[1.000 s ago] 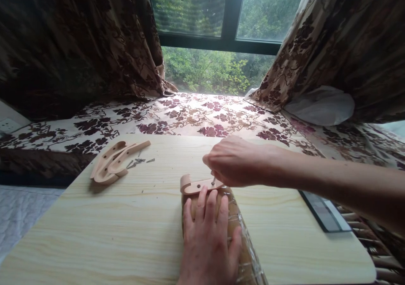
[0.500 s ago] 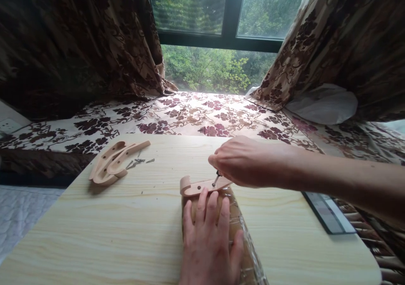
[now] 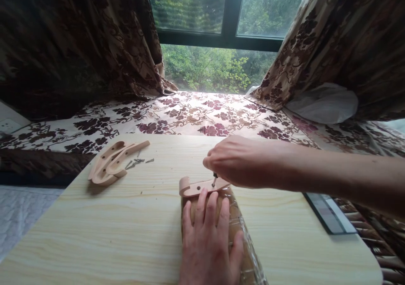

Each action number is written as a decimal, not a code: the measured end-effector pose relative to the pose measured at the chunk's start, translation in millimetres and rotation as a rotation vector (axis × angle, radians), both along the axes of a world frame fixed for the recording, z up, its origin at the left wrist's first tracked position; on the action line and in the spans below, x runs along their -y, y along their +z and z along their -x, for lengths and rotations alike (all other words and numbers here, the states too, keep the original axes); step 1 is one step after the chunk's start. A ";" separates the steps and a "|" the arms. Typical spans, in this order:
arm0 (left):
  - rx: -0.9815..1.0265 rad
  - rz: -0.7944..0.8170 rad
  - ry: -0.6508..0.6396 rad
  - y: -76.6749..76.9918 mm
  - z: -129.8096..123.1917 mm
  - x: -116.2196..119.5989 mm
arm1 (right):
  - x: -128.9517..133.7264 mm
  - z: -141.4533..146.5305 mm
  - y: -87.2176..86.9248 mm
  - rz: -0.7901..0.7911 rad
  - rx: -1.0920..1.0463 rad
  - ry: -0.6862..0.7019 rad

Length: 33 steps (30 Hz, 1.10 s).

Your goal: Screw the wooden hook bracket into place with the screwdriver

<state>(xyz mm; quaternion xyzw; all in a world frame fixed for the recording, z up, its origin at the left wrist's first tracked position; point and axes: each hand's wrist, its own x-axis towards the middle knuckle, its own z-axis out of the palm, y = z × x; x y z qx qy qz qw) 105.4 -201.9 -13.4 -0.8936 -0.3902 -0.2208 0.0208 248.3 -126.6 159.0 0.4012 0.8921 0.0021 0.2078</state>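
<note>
My left hand [image 3: 209,238] lies with spread fingers on a brown block wrapped in clear film [image 3: 243,242]. Its fingertips touch the near edge of a curved wooden hook [image 3: 191,188] at the block's far end. Above that hook, my right hand [image 3: 232,160] is closed around a screwdriver [image 3: 215,176]; the handle is hidden in the fist. The short shaft points down, slightly tilted, to a hole in the hook, where a screw head seems to sit. One other hole in the hook is visible to the left.
More wooden hooks [image 3: 109,164] lie nested at the table's far left, with several loose screws [image 3: 136,162] beside them. A dark-edged flat panel [image 3: 330,213] rests at the table's right edge. Beyond the table [image 3: 126,234] are a floral-covered ledge [image 3: 190,116] and curtains [image 3: 126,44].
My right fist has turned slightly and shifted a little left, and the screwdriver shaft stands a bit more upright. My left hand stays in place on the block.
</note>
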 end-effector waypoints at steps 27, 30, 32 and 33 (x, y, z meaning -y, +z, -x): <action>0.052 0.028 0.014 1.5 -2.0 1.9 | -1.0 1.7 -0.1 0.015 -0.051 -0.213; 0.048 0.028 0.015 1.6 -2.0 2.3 | -1.1 -0.2 4.5 0.036 -0.035 -0.146; 0.044 0.030 0.015 1.6 -1.9 1.8 | -1.2 -1.6 4.5 0.021 -0.017 -0.070; 0.042 0.029 0.015 1.6 -1.9 1.5 | -1.2 -2.1 3.4 0.008 -0.019 -0.037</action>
